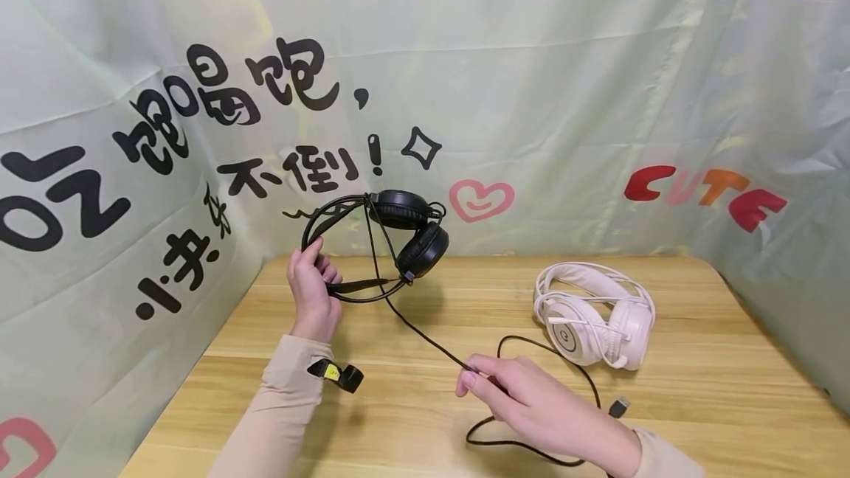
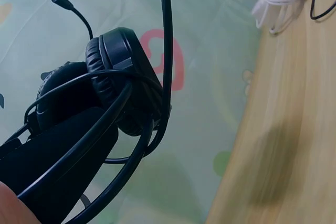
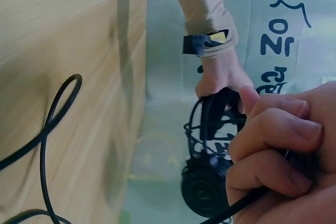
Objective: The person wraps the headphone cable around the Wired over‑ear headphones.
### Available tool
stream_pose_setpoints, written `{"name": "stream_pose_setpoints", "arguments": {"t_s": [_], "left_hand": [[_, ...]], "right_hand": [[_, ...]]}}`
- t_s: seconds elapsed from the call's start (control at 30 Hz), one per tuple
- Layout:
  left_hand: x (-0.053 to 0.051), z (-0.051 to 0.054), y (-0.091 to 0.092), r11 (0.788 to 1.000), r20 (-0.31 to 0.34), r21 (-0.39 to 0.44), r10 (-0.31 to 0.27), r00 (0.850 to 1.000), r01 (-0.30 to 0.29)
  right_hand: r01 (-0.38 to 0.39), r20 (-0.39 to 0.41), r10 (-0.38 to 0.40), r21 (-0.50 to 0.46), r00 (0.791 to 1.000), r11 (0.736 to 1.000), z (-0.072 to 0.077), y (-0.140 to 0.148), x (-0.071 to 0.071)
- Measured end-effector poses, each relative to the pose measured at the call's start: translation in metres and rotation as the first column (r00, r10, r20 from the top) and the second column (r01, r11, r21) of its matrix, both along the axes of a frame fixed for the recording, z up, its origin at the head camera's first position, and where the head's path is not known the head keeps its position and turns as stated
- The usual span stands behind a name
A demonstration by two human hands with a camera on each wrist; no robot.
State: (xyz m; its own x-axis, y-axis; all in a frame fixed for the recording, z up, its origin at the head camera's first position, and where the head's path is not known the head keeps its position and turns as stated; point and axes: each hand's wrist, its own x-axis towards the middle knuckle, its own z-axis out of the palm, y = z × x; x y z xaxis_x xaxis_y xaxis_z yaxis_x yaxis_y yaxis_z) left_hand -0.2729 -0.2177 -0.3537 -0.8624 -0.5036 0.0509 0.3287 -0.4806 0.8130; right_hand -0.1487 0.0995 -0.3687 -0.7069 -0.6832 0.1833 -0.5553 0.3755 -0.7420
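My left hand (image 1: 313,292) grips the headband of a black headset (image 1: 418,249) and holds it up above the table, ear cups pointing right. In the left wrist view the headset's ear cup (image 2: 118,56) and thin microphone boom (image 2: 79,17) show, with cable looped around the band. My right hand (image 1: 531,397) pinches the headset's black cable (image 1: 425,336), which runs fairly straight from the headset. Beyond that hand, the rest of the cable lies in loose loops on the table and ends in a USB plug (image 1: 619,407). Curled fingers (image 3: 278,129) hold the cable in the right wrist view.
A white headset (image 1: 594,316) with its cable wound around it rests on the wooden table (image 1: 690,389) at the right. Printed cloth (image 1: 564,94) hangs behind the table and along both sides.
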Motion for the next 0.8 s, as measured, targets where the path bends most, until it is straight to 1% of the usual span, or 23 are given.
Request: {"name": "stream_pose_setpoints", "arguments": {"t_s": [0.13,0.3,0.37,0.4,0.47,0.57,0.6,0.67,0.8], "left_hand": [[0.001,-0.002,-0.002,0.999,0.013,-0.025,-0.020,1.000,0.021],[0.002,-0.004,-0.006,0.997,0.029,-0.065,-0.044,0.999,0.046],[0.002,-0.005,-0.008,0.995,0.039,-0.081,-0.057,0.998,0.060],[0.003,-0.005,-0.010,0.993,0.044,-0.090,-0.067,0.997,0.070],[0.003,-0.006,-0.012,0.989,0.056,-0.102,-0.100,0.993,0.105],[0.004,-0.006,-0.014,0.977,0.078,-0.117,-0.172,0.982,0.181],[0.004,-0.006,-0.014,0.970,0.086,-0.123,-0.201,0.976,0.210],[0.005,-0.007,-0.014,0.955,0.098,-0.137,-0.250,0.963,0.262],[0.006,-0.008,-0.013,0.928,0.117,-0.184,-0.306,0.945,0.323]], "right_hand": [[0.021,-0.041,-0.021,-0.006,0.999,1.000,0.008,0.004,0.005],[0.031,-0.092,-0.035,-0.049,0.995,0.998,0.018,0.009,0.013],[0.031,-0.126,-0.040,-0.071,0.991,0.997,0.022,0.011,0.015],[0.035,-0.156,-0.047,-0.079,0.987,0.996,0.023,0.012,0.016],[0.036,-0.204,-0.055,-0.095,0.977,0.995,0.027,0.014,0.018],[0.032,-0.271,-0.062,-0.114,0.961,0.993,0.031,0.015,0.019],[0.034,-0.294,-0.068,-0.120,0.953,0.992,0.032,0.016,0.019],[0.023,-0.316,-0.065,-0.135,0.947,0.991,0.035,0.017,0.018],[0.001,-0.363,-0.060,-0.161,0.930,0.987,0.040,0.019,0.018]]}}
